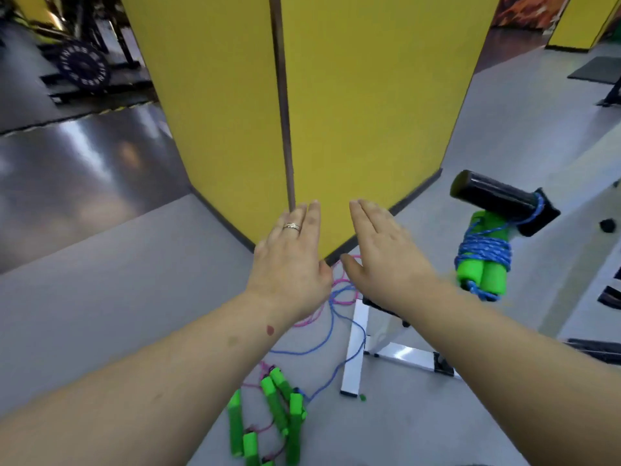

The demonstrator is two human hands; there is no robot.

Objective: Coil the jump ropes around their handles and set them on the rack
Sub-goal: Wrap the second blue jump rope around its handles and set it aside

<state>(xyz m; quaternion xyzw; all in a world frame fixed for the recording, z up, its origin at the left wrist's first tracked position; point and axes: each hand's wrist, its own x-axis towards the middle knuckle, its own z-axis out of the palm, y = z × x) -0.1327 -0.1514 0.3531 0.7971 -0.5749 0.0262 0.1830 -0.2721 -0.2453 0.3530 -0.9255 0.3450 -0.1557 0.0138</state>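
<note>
My left hand (pixel 290 260) and my right hand (pixel 379 253) are stretched out side by side, palms down, fingers straight, holding nothing. To the right, a blue jump rope coiled around its green handles (pixel 484 260) hangs from the black padded peg of the rack (pixel 497 196). On the floor below my arms lie several loose green handles (pixel 272 418) with pink rope (pixel 339 280) and blue rope (pixel 331 331) trailing towards the pillar.
A yellow pillar (pixel 336 112) stands straight ahead. The rack's white metal base (pixel 356 344) sits on the grey floor to the right of the loose ropes. A weight plate (pixel 84 67) and gym frames stand at far left.
</note>
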